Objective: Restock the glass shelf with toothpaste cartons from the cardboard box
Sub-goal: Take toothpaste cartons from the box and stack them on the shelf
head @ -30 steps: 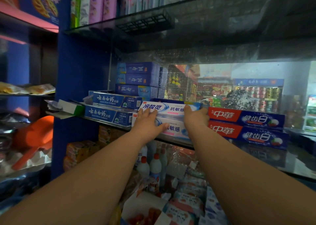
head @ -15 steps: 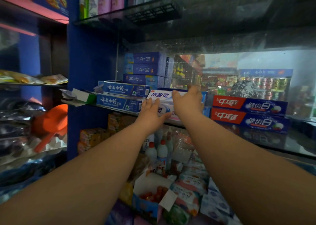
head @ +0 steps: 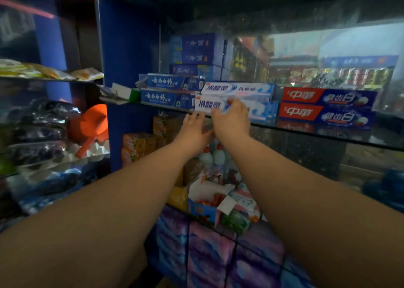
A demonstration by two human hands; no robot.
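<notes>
Two white-and-blue toothpaste cartons lie stacked on the glass shelf [head: 328,134], the upper carton [head: 238,89] on the lower carton [head: 207,105]. My right hand [head: 232,120] is on the lower carton's front, thumb at its bottom edge and fingers over its top edge. Just below the shelf edge, my left hand [head: 192,132] has its fingers spread and holds nothing. Dark blue cartons [head: 166,98] lie to the left and red-and-blue cartons [head: 328,96] to the right. The cardboard box is out of view.
Blue boxes [head: 194,51] are stacked at the shelf's back. Below stand white bottles [head: 215,158], an open box of red items [head: 207,200], orange packs [head: 135,143] and purple packs [head: 207,244]. An orange scoop [head: 91,123] lies on the left shelving.
My left hand has dropped off the cartons to below the shelf edge. My right hand slid from the upper carton down to the lower one. The view has shifted downward.
</notes>
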